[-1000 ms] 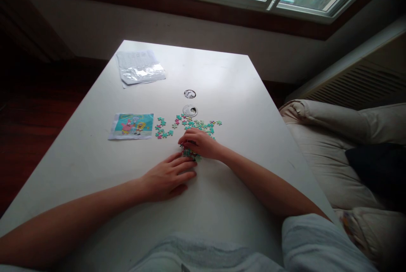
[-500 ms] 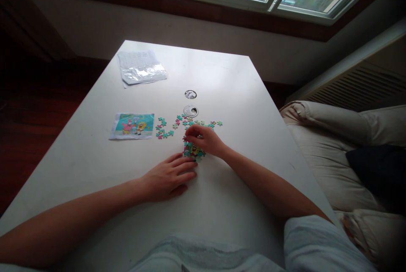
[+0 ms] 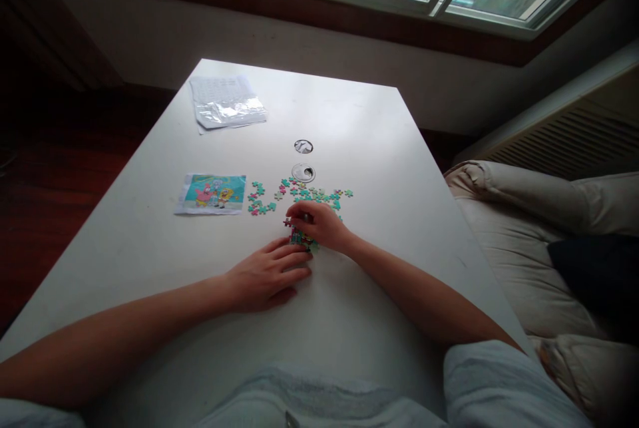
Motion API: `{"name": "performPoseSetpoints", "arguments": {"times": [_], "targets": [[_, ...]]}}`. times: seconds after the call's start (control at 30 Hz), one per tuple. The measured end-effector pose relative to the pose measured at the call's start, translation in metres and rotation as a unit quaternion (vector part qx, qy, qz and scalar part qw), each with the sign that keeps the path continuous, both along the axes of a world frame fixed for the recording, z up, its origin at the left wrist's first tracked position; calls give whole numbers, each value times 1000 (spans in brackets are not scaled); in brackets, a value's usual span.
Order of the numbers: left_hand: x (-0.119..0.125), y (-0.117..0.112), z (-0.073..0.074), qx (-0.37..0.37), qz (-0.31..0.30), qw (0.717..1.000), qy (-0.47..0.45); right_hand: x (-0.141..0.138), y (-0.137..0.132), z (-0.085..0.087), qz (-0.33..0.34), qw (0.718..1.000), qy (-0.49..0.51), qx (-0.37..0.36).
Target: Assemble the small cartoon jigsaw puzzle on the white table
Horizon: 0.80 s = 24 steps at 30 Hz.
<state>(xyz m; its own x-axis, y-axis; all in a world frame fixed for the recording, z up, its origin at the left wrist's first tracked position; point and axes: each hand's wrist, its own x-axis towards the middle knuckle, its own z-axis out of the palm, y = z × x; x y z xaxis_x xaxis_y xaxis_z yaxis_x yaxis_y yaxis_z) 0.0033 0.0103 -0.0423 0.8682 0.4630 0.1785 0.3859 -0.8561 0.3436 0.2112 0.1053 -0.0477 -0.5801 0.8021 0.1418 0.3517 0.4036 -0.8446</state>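
My left hand [image 3: 267,275] lies flat on the white table [image 3: 379,168], fingers stretched out, their tips at the near edge of a small joined patch of puzzle [image 3: 298,239]. My right hand [image 3: 319,223] is curled over that patch, thumb and forefinger pinching a small pink puzzle piece [image 3: 288,221] at its upper left corner. Loose teal and pink puzzle pieces [image 3: 299,196] are scattered just beyond my right hand. A cartoon reference picture [image 3: 212,193] lies to their left.
A clear plastic bag on a printed sheet [image 3: 227,103] sits at the table's far left. Two round cable holes [image 3: 303,160] are in the table's middle. A beige cushioned seat [image 3: 539,235] stands to the right, windows beyond the far edge.
My right hand lifted off the joined patch toward the loose pieces, then came back down over it with a pink piece pinched. My left hand stayed flat in place.
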Motion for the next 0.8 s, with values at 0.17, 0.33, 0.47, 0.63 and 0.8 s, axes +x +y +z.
{"name": "performPoseSetpoints", "arguments": {"times": [0.17,0.33,0.47,0.63,0.8], "targets": [[1,1,1,3,-2,1000,-8,-2,-3,-3,32,995,-32,91],[2,0,1,4,-2,1000,-16,-4,-5,-6,28,990,-58,125],[-3,3,5,23,11,999,-25,-4,-5,-4,15,987,-62,149],[-12,12,12,63,165,983,-40,7,0,5,-38,985,-47,162],[-16,18,10,65,215,974,13,22,0,7,-16,974,-126,189]]}}
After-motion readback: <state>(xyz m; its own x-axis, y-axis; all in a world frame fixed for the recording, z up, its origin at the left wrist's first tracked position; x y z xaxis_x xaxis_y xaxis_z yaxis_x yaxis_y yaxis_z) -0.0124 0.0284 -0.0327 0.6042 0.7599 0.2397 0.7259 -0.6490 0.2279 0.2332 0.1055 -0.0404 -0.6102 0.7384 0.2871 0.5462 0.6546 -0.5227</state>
